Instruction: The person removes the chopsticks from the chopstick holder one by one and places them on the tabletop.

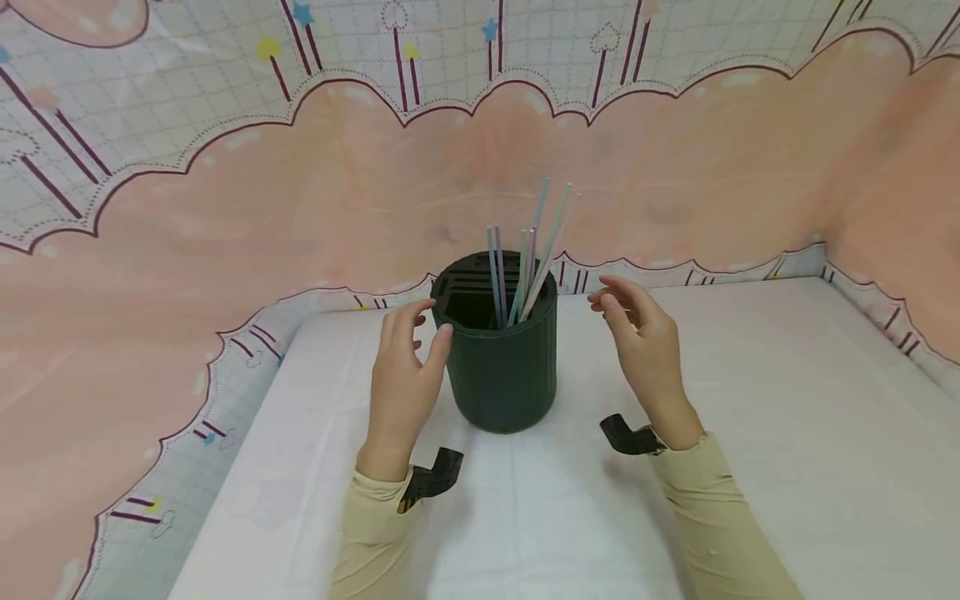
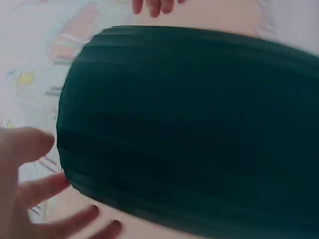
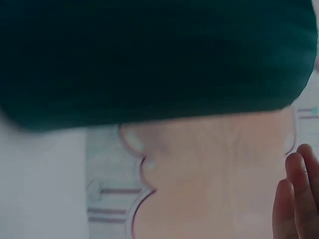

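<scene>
Yr L sleeve (image 1: 375,542) is closest; yr L hand (image 1: 403,383), fingers relaxed, gripping nothing, is just L of the green holder (image 1: 504,375), contact unclear. It's upright on the white table (image 1: 765,367), axis vert., straws (image 1: 522,271) inside. Yr R hand (image 1: 647,350), also loose & holding nothing, is farther off, R.

One dark green holder (image 1: 504,379) at frame centre; seven countable thin sticks (image 1: 532,254), some overlapping, above centre; two hands, left hand (image 1: 405,379) centre-left, right hand (image 1: 651,346) centre-right; two sleeves (image 1: 723,517) and two black wrist pieces (image 1: 438,475), lower frame; one white table (image 1: 292,500).
</scene>
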The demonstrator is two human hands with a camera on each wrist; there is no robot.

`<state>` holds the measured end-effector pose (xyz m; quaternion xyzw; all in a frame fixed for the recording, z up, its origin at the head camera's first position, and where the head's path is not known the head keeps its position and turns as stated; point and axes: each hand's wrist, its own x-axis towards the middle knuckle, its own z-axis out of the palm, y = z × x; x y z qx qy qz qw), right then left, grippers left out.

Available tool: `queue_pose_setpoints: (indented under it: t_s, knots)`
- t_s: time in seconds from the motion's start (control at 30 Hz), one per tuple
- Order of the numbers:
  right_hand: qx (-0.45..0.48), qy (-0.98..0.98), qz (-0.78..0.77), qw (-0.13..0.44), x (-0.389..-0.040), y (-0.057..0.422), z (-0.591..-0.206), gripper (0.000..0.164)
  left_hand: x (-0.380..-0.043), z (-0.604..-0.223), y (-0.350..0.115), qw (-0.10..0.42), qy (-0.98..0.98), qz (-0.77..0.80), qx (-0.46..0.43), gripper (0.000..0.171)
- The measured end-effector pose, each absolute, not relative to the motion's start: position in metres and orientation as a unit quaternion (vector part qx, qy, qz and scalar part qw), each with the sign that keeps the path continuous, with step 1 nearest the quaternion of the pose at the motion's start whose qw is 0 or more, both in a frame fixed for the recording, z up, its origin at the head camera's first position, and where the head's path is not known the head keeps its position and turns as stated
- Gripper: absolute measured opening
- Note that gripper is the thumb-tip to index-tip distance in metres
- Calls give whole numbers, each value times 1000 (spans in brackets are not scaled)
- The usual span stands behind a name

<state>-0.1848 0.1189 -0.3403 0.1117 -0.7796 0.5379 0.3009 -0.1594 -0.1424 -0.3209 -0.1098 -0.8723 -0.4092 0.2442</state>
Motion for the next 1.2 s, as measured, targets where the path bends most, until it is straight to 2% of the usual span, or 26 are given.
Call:
queue_pose_setpoints:
  t_s: [0.17,0.3,0.53,0.73,1.0,1.2]
  knots:
    - [142,-745,567,321,-186,86,-331,36,-169,-324,-139,139,-862,-475,-109,53]
    - [160,-740,572,316,-188,69,-327,41,-172,-325,-139,109,-866,-476,-109,60]
    - [173,-757,536,331,-193,50,-325,45,-173,-328,-141,102,-875,-459,-111,72]
    - [141,-775,499,361,-192,40,-329,29,-175,-335,-137,108,-885,-440,-111,85]
    - [131,-773,483,390,-193,47,-326,24,-179,-335,-131,115,-886,-434,-112,85]
    - [147,-731,562,359,-194,51,-326,24,-182,-336,-130,123,-885,-435,-112,86]
